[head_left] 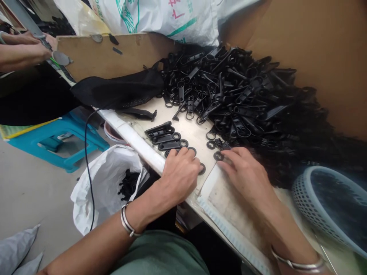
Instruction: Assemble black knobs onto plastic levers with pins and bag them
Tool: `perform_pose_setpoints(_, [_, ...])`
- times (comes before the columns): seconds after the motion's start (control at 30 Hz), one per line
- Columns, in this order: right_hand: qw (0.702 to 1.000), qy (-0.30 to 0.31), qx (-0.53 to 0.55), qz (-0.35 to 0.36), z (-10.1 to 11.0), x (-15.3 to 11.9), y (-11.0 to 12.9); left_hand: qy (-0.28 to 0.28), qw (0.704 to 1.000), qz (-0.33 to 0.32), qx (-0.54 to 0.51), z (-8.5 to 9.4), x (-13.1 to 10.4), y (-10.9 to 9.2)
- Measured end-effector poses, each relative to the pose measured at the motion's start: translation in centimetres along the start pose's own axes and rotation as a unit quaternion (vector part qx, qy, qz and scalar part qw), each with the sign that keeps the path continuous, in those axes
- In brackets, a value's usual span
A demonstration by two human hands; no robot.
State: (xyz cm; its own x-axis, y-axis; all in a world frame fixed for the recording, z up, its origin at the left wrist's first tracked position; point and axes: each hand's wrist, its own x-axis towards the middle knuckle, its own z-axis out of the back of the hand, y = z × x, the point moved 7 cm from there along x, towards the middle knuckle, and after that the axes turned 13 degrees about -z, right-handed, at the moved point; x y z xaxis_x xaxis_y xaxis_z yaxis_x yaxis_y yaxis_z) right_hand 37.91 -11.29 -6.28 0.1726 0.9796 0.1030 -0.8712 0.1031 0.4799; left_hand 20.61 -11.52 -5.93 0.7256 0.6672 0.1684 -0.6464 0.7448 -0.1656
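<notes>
My left hand [181,172] rests over the near edge of the table with its fingers curled down on a black plastic part. The round end [202,168] of that part sticks out beside the knuckles; the rest is covered. My right hand [243,168] pinches a small black ring [218,156] between thumb and fingertips. Just beyond my left hand lies a row of black plastic arms with ring ends [172,145], side by side. Another black ring [211,144] lies on the tabletop past my right fingertips.
A large heap of black plastic parts [229,91] covers the back of the table. A blue-grey basket [306,191] stands at right. Below left are a white bag [86,198] with black pieces and a blue stool [57,149]. Another person's hands [31,46] work at upper left.
</notes>
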Motion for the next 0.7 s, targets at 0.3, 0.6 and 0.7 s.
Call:
perform_pose_setpoints(0.3, [0.986,0.049,0.153,-0.047,2.5,-1.8,-1.5,-0.054,0.995,-0.057,0.064,3.1,3.9,0.0])
perform_pose_setpoints(0.6, [0.750,0.098,0.572,-0.317,2.3,-6.8,-6.7,-0.072,0.969,-0.221,0.080,2.1,14.0,-2.7])
perform_pose_setpoints(0.7, [0.757,0.086,0.572,-0.304,2.6,-7.4,-6.7,-0.090,0.970,-0.213,0.079,2.2,14.0,-2.3])
